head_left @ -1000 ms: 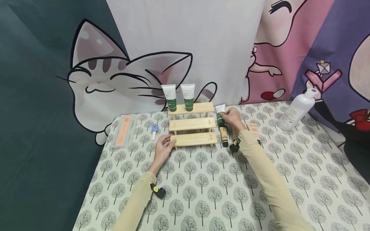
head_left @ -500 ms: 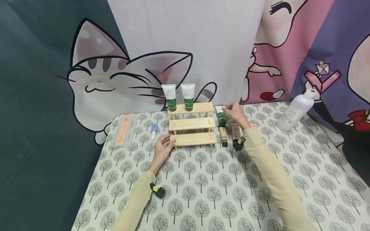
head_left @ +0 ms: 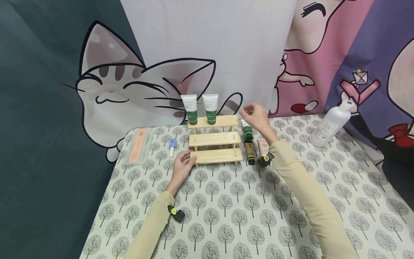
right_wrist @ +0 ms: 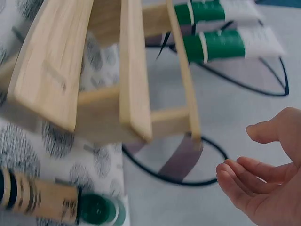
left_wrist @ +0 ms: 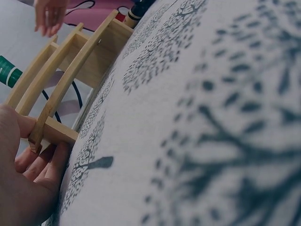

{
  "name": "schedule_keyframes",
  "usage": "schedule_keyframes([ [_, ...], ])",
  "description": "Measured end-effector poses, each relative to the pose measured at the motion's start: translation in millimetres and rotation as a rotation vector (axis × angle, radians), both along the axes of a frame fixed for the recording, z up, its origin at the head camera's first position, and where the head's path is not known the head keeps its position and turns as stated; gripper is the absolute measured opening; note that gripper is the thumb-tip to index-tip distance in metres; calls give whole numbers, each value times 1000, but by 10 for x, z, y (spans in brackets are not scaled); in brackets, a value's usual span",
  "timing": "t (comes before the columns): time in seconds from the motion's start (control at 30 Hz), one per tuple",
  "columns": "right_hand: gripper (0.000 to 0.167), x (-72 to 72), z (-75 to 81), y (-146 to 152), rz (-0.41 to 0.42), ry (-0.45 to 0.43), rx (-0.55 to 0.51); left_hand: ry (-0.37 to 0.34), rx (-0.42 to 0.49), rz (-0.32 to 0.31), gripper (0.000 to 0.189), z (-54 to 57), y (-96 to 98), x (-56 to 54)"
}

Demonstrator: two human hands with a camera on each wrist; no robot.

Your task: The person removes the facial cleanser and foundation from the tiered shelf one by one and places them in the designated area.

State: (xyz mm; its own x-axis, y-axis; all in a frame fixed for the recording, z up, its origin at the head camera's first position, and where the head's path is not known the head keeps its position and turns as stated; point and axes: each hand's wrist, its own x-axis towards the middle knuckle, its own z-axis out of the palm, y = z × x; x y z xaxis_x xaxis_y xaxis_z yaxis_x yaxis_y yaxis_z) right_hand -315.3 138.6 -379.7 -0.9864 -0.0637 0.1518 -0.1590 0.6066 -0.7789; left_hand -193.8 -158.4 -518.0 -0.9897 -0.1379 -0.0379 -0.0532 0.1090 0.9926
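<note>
My left hand (head_left: 183, 166) grips the left end of the lowest step of a three-tier wooden rack (head_left: 216, 155); the left wrist view shows the thumb above and curled fingers (left_wrist: 40, 165) below. Two white-and-green squeeze tubes (head_left: 190, 111) (head_left: 211, 109) stand cap down on the top step. My right hand (head_left: 256, 116) hovers above and right of the rack, holding nothing; in the right wrist view its thumb and fingers (right_wrist: 249, 181) are spread apart. Below it, a third white-and-green tube (head_left: 247, 132) is on the table, partly hidden by the hand.
A tan tube with a black cap (head_left: 250, 153) and a pinkish BB tube (head_left: 263, 146) lie right of the rack, near the right wrist. A white pump bottle (head_left: 331, 124) stands farther right. On the left lie a blue-and-white small item (head_left: 173, 146) and a clear case with an orange label (head_left: 138, 146).
My right hand has let go of the third green tube and risen up and away from it. My left hand stays on the rack.
</note>
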Motion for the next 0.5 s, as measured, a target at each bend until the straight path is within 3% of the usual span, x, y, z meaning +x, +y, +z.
schedule_keyframes([
  [0.23,44,114,119,-289,138,28,-118,30,7,15,45,8,13,-1],
  [0.5,48,166,76,-566,221,40,-220,18,-5,24,45,12,21,22],
])
